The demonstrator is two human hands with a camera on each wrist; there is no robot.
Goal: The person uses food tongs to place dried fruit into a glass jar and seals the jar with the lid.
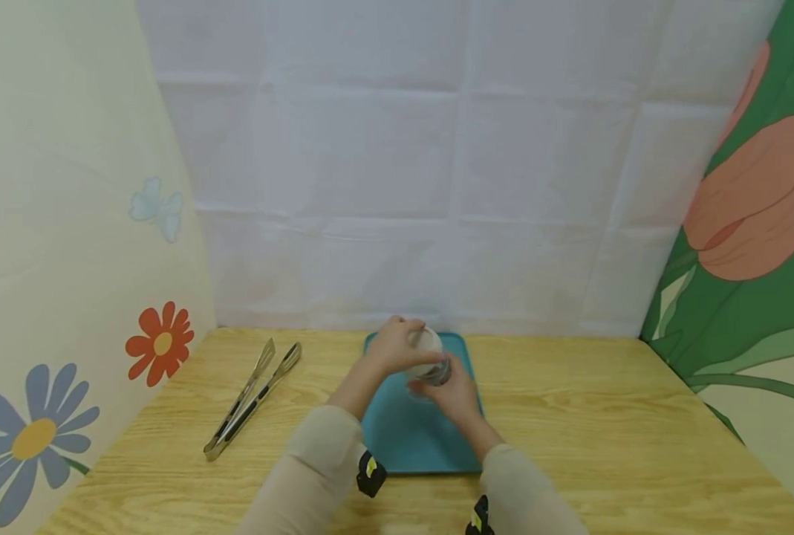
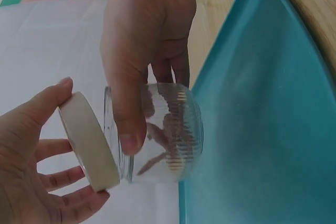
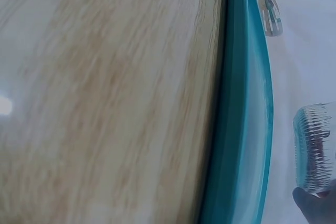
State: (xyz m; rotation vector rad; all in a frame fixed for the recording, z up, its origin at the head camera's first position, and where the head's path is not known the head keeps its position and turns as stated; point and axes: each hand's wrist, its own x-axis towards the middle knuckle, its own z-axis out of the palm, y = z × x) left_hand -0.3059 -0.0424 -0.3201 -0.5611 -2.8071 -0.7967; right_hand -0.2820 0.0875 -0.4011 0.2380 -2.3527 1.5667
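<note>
My left hand (image 1: 391,351) grips a round pale lid (image 2: 90,142) by its rim, with thumb on one side and fingers on the other. The lid stands tilted at the mouth of a clear ribbed jar (image 2: 170,140); whether its lower edge touches the glass I cannot tell. My right hand (image 2: 149,35) is wrapped round the jar, thumb along its side near the mouth. Brownish pieces show through the glass. Both hands are above a blue tray (image 1: 413,438). In the right wrist view, only the jar's ribbed base and a fingertip show at the edge.
Metal tongs (image 1: 252,401) with dark grips lie on the wooden table (image 1: 590,423) left of the tray. A white cloth (image 1: 397,186) hangs behind the table, with flower-patterned cloths on both sides.
</note>
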